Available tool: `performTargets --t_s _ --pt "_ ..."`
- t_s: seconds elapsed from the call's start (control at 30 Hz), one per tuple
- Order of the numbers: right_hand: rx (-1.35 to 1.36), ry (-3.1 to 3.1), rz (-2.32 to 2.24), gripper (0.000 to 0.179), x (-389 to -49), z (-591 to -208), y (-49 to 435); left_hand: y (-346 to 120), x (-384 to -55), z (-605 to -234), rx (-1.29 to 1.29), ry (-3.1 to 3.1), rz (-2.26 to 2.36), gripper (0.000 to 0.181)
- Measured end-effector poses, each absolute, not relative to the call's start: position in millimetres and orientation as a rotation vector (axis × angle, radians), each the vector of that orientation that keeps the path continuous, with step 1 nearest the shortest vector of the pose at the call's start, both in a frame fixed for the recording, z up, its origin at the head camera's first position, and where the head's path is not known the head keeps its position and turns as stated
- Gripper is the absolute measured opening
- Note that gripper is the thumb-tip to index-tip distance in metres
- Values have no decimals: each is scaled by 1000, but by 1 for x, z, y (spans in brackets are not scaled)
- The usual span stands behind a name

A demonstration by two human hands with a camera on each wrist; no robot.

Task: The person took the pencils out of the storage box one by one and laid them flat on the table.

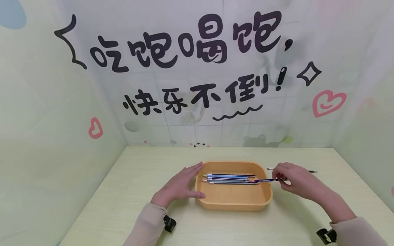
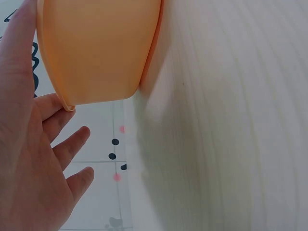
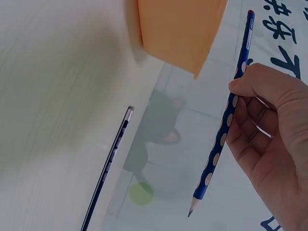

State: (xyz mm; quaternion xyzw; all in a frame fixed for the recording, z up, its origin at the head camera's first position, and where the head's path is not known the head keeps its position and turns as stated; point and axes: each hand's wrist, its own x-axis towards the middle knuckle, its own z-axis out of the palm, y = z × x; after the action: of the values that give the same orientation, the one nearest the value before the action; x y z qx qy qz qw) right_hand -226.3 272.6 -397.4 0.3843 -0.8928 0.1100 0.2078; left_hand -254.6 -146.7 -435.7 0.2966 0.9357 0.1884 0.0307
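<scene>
An orange tray (image 1: 237,206) sits on the table, with several pencils (image 1: 231,177) lying lengthwise inside. My left hand (image 1: 180,186) rests at its left end, thumb on the near side and fingers at the far corner. In the left wrist view, fingertips touch the orange rim (image 2: 55,89), the other fingers spread loosely. My right hand (image 1: 293,179) pinches a blue pencil (image 3: 209,166) with pale dots between thumb and fingers. In the head view the pencil's left end overlaps the tray's right rim; its sharpened tip points away from the tray.
Behind the right hand, a dark pencil (image 1: 271,168) lies on the pale wooden table (image 1: 229,227), right of the tray. A white wall (image 1: 172,133) with black lettering stands along the back edge, and side walls rise left and right.
</scene>
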Motion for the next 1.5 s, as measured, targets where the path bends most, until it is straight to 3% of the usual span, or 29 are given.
performTargets --t_s 0.7,1.5 --pt "903 -2594 251 35 -253 -408 326 -147 -255 -435 928 2878 578 110" --pt "726 -2976 370 17 -277 -435 335 -148 -253 -434 916 2873 582 110"
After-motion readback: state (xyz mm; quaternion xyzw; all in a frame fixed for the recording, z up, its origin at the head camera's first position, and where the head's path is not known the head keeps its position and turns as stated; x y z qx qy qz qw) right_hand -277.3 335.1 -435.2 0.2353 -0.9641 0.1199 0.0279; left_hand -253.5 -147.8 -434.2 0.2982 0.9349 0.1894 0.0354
